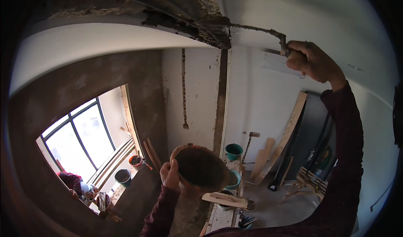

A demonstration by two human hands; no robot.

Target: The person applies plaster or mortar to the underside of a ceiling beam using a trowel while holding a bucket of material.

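Observation:
My right hand (312, 61) is raised at the upper right and closed around the handle of a mortar-caked trowel (260, 29). The trowel's blade end reaches left to the corner of an overhead beam (189, 27), where dark wet mortar (220, 23) clings; the blade itself is hard to make out against it. Lower down, my left hand (170, 176) grips the left rim of a round, brownish bucket (189, 186). Its mouth faces up toward me. The inside is dark, and I cannot tell how full it is.
Below the bucket, a plank platform (220, 220) carries green buckets (234, 152) and a loose board (226, 200). Boards (289, 132) lean on the right wall near a wooden sawhorse (310, 180). By the left window, another person (77, 186) bends near several buckets (123, 177).

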